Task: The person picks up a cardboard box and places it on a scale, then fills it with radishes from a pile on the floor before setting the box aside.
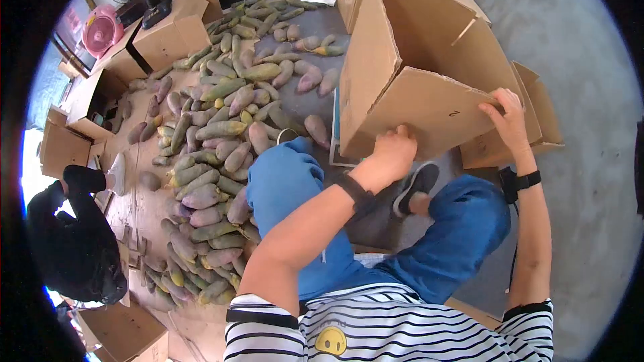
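Note:
A large open cardboard box [429, 104] stands in front of me, its top flaps raised and its inside partly in view. My left hand [396, 147] is against the lower part of its near side, the fingers curled and their tips partly hidden. With fingers and thumb, my right hand [508, 117] grips the upper right edge of the near flap. To the left of the box, many green and purplish long vegetables [221, 127] lie in a wide pile on the floor.
A person in black [77, 241] sits at the far left. More cardboard boxes [171, 30] stand behind the pile, with a black fan [153, 3] and a pink fan [102, 30]. Another box [543, 107] is behind the large one at right.

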Motion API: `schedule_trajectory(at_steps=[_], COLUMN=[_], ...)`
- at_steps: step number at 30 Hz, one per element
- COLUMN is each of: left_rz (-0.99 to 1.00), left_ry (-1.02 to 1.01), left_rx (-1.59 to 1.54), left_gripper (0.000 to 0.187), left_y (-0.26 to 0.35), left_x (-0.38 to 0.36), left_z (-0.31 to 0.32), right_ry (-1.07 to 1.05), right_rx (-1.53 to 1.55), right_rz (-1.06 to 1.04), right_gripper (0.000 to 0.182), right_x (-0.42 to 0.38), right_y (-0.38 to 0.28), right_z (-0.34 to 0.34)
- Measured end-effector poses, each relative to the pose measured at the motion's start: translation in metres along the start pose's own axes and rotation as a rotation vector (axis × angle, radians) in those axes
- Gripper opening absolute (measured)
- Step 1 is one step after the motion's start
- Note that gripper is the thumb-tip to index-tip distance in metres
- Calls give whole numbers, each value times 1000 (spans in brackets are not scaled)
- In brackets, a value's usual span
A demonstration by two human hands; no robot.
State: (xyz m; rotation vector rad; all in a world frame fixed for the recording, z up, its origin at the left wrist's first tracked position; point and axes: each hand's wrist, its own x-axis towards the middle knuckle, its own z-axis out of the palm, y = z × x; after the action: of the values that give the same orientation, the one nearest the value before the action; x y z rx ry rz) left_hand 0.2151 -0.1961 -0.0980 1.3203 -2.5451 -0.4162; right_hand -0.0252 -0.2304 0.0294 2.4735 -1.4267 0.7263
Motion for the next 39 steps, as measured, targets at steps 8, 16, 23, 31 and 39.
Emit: schedule_trajectory(at_steps=[8,16,23,31,39], left_rz=[-20,217,-814,-1021,-1051], left_ry=[-68,377,396,-58,-363], left_rx=[-190,-694,-413,568,689], left_gripper=[38,46,40,56,56], left_y=[12,36,-146,-233,-302], left_x=[-3,-87,-206,-330,-316], left_z=[-20,-137,-23,79,69], right_ry=[49,129,213,283,296], right_rx=[-2,-96,-178,-149,-171], right_rz=[53,-72,26,69,137], right_gripper=[23,32,29,25,25], right_x=[11,7,3,4,0], right_y=[6,-27,-10,-12,-20], right_z=[12,-4,29,39,40])
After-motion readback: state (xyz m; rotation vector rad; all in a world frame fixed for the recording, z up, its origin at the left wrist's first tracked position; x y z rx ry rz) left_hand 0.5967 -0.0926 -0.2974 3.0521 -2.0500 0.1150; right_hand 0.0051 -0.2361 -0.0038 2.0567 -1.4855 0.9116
